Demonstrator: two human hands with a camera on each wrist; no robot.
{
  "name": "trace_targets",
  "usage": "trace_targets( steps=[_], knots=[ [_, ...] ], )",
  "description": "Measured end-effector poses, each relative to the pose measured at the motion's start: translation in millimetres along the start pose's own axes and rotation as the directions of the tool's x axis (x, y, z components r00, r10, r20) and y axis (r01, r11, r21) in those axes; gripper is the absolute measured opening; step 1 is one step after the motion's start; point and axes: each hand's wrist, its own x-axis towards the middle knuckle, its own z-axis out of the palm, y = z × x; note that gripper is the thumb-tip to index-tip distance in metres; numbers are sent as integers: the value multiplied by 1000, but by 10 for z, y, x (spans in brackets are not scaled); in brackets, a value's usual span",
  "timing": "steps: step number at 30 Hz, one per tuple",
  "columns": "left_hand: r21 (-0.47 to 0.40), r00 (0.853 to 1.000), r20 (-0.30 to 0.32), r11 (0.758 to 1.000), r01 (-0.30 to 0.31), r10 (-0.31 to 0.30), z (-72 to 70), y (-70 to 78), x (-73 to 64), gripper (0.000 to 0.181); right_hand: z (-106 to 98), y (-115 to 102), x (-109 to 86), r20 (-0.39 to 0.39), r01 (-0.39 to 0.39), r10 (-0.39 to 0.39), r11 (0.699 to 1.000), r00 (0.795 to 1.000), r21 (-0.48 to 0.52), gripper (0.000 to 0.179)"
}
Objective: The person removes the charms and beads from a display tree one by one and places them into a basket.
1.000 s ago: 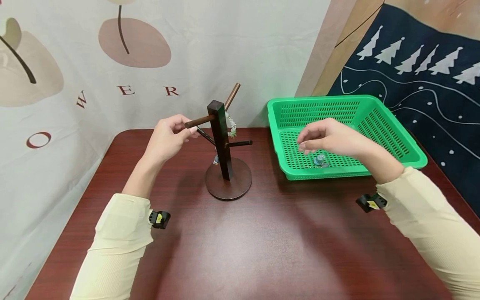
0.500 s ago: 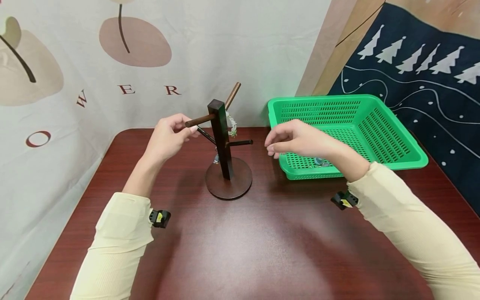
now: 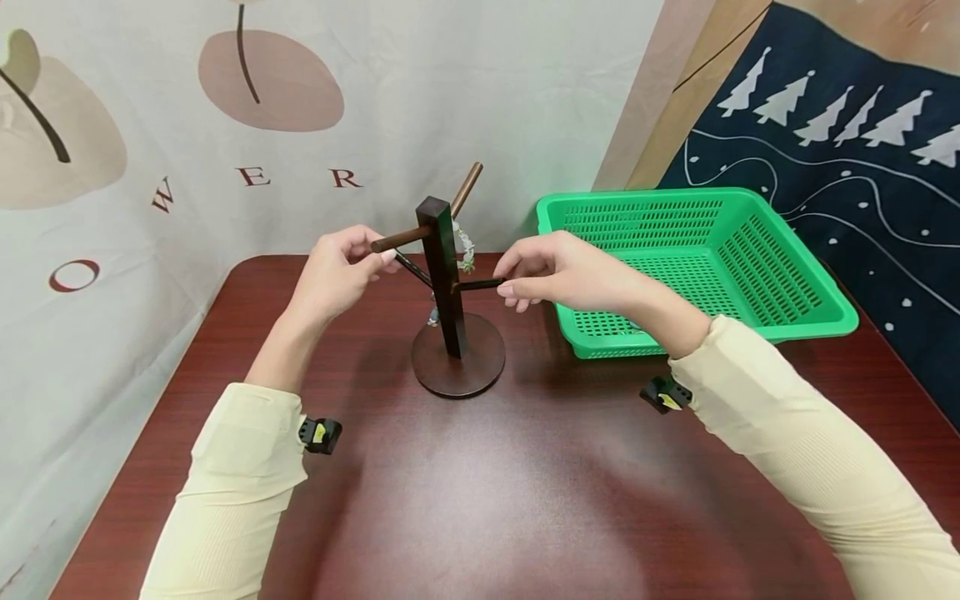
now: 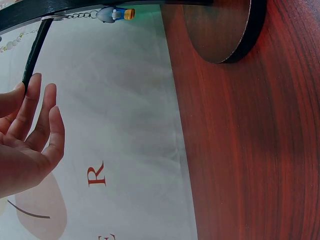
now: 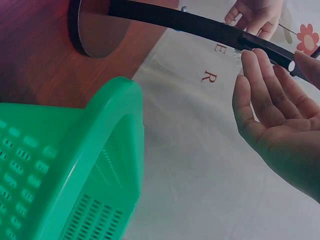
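A dark wooden stand with several pegs rises from a round base. My left hand pinches the tip of its left peg between thumb and index finger. At the opposite side, my right hand has thumb and index finger at the end of the right peg, apparently pinching it. From the left peg's inner end hangs a chain with a small blue figure charm. A pale beaded bracelet with a green bit hangs behind the post.
A green perforated basket stands at the back right, partly behind my right hand. A small bluish item in it is almost hidden by my wrist. The reddish-brown table meets a printed cloth backdrop.
My right hand has moved left from above the basket to the right peg's end. The left hand has kept its pinch on the left peg, and the stand has stayed put.
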Motion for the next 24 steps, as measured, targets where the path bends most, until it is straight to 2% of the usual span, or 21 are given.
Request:
trace_targets(
  steps=[10,20,24],
  knots=[
    [-12,1000,-9,1000,-13,13,7,-12,9,12,12,-25,14,-6,2,-2,1000,1000,6,15],
    [-36,1000,-11,999,3,-3,9,-5,-11,14,23,-6,20,-7,13,-13,1000,1000,-4,15],
    [-7,1000,-10,1000,7,-7,-1,16,-39,17,24,-11,20,-6,13,-13,1000,1000,-7,14]
  ],
)
